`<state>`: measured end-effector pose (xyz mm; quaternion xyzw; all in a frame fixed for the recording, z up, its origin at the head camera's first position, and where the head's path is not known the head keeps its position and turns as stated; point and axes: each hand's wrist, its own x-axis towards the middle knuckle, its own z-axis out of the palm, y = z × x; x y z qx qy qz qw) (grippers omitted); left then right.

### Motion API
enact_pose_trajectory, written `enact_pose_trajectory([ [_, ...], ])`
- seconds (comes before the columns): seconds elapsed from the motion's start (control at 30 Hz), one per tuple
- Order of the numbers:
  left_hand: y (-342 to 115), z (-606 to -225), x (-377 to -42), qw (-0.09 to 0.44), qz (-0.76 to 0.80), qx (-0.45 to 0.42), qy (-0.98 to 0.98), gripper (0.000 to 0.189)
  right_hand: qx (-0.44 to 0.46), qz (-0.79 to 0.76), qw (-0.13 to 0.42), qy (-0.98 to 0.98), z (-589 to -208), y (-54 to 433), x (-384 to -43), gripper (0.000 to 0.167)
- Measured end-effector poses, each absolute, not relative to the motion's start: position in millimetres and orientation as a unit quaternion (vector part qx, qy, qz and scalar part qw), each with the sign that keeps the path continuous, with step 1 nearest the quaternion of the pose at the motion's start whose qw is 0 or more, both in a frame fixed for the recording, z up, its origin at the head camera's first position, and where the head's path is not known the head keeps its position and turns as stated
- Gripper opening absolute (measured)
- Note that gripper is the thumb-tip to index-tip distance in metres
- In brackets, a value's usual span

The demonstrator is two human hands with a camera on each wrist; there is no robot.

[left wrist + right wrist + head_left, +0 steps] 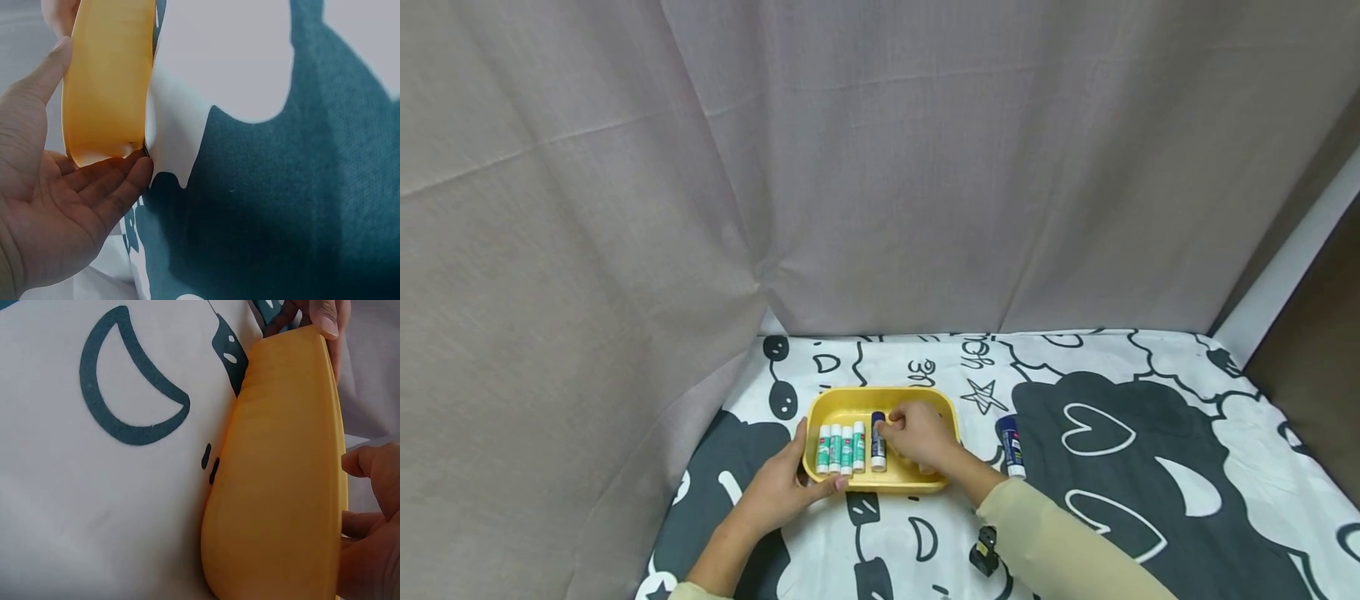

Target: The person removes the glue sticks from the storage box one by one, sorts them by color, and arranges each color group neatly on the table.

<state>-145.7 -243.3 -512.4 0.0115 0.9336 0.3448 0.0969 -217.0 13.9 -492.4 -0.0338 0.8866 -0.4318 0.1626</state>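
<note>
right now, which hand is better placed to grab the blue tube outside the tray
Likely the right hand: it is over the right half of the yellow tray, nearer the blue tube on the cloth. The left hand is farther away, gripping the tray's left end.

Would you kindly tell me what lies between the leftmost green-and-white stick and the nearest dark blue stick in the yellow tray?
Three more green-and-white sticks lie there, then a narrow bare strip of the yellow tray, as the head view shows.
</note>
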Motion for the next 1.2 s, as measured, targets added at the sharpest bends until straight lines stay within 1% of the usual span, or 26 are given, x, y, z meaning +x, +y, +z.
enact_pose_trajectory([
  [0.2,-243,-512,-144,0.094,0.339,0.016,0.936,0.133,-0.027,-0.428,0.173,0.886,-498,4,-219,0.041],
  [0.37,-243,-514,-144,0.092,0.335,0.017,0.937,0.133,-0.029,-0.419,0.165,0.893,-502,-3,-221,0.034],
  [0.57,-243,-516,-145,0.093,0.342,0.015,0.935,0.133,-0.028,-0.41,0.153,0.899,-505,-8,-222,0.04],
  [0.97,-244,-514,-146,0.088,0.332,0.025,0.939,0.132,0.0,-0.369,0.134,0.92,-510,-19,-228,0.045],
  [1.2,-244,-514,-147,0.096,0.332,0.017,0.938,0.133,-0.006,-0.374,0.139,0.917,-511,-21,-229,0.035],
])
